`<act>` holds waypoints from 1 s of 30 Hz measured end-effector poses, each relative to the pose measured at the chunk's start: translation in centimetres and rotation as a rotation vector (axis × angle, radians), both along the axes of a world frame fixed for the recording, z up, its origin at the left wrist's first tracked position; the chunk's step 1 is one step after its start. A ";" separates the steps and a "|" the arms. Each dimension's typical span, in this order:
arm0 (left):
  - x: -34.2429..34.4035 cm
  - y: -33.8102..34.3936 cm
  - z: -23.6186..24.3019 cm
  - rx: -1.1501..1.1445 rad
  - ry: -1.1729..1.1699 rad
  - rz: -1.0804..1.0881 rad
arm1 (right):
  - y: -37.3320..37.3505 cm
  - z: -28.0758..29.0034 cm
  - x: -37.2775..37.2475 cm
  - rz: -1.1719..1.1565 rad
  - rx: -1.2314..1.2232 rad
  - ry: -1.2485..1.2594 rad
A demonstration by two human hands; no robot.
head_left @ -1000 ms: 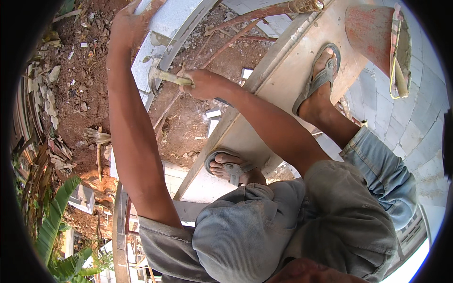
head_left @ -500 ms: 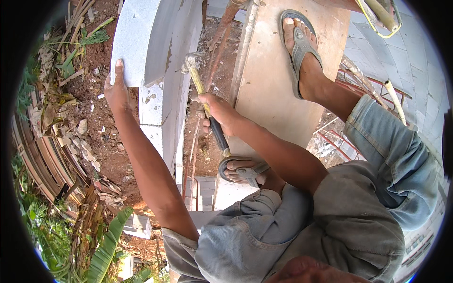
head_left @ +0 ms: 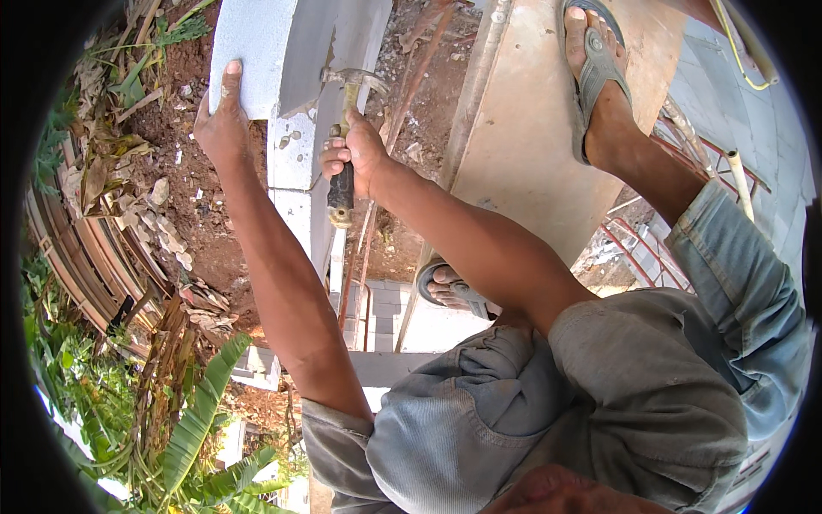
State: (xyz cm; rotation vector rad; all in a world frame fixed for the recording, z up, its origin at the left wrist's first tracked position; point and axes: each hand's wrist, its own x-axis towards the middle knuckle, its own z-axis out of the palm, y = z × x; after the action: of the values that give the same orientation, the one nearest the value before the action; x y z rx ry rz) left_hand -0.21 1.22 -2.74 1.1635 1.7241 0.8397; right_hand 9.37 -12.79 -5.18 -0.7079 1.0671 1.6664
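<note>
My left hand (head_left: 224, 120) grips the lower left corner of a white block (head_left: 248, 47) that lies on a row of white blockwork (head_left: 289, 206) with patches of grey mortar. My right hand (head_left: 353, 154) is closed round a hammer (head_left: 349, 90) with a dark grip, its head held up against the grey side of the blockwork, just right of the white block. Whether the head touches the surface I cannot tell.
My sandalled feet (head_left: 599, 60) stand on a narrow plank platform (head_left: 522, 154) over red metal scaffolding (head_left: 638, 248). A pale pole (head_left: 741, 184) stands at right. Far below are reddish soil (head_left: 180, 214), stacked planks (head_left: 94, 265) and banana leaves (head_left: 205, 403).
The hammer has swung from horizontal to upright, its head now beside the white block. My left hand came down onto that block's corner, then moved slightly up in view as the camera view shifted.
</note>
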 end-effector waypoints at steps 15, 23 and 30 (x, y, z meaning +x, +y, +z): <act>-0.5 -0.2 -0.2 0.016 -0.011 -0.023 | 0.9 -0.6 -1.3 -0.088 -0.076 -0.064; -0.5 0.1 -0.1 0.024 0.037 -0.018 | 0.8 -0.3 -0.4 -0.013 0.028 -0.029; 0.4 -0.3 0.1 0.067 0.044 -0.029 | 1.0 -0.7 -0.2 0.001 0.031 -0.014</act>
State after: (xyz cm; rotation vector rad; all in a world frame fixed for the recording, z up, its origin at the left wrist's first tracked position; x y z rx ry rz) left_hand 0.18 0.95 -2.67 1.2567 1.7220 0.8657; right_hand 9.16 -11.78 -5.85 -0.6997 1.0292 1.6730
